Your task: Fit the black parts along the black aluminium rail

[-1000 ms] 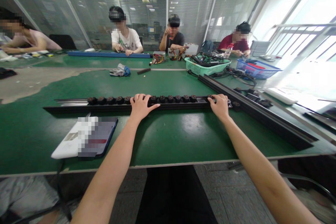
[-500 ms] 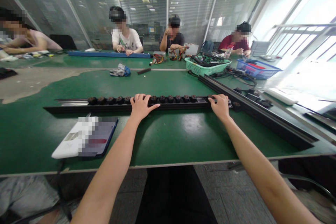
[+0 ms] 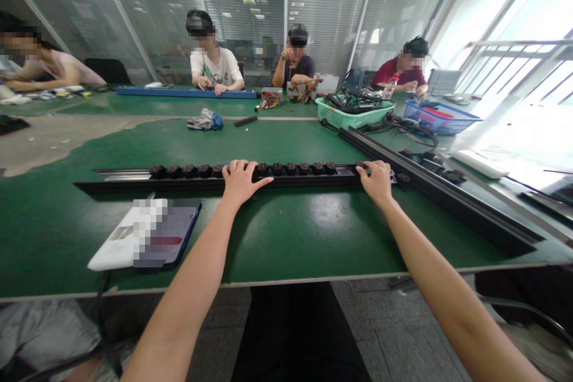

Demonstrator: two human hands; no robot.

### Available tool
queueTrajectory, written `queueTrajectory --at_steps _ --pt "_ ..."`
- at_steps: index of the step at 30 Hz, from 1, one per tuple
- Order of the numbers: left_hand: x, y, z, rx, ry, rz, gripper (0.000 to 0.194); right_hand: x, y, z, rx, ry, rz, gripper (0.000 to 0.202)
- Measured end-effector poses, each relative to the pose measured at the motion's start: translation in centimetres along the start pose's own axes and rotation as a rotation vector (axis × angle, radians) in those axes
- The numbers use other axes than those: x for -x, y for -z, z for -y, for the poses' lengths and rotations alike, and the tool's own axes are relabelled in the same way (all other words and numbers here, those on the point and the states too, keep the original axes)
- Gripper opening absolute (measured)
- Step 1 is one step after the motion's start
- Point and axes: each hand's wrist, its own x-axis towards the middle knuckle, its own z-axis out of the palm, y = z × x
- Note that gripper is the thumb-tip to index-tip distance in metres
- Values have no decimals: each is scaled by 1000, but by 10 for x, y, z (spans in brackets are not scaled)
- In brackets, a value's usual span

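A long black rail (image 3: 308, 179) lies crosswise on the green table, with a row of round black knob-like parts (image 3: 290, 168) set along its channel. My left hand (image 3: 240, 179) is draped over the middle of the row, fingers curled to the far side and thumb stretched along the front wall. Near the rail's right end, my right hand (image 3: 376, 179) closes over it, thumb in front and fingers behind. Another dark part (image 3: 360, 166) shows beside the right fingers, partly hidden. The fingertips of both hands are mostly out of sight.
A second black rail (image 3: 452, 197) slants along the right. At front left lie a white device (image 3: 114, 245) and a dark tablet-like item (image 3: 185, 233). Farther back are a green basket (image 3: 353, 118) of cables, a blue basket (image 3: 441, 122), and gloves (image 3: 205, 120). Several people sit opposite.
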Motion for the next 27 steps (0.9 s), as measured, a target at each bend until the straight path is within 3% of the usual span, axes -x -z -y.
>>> queueTrajectory --at_steps 27 --pt "-1 -2 1 -20 5 5 69 -2 -1 -7 29 -26 19 37"
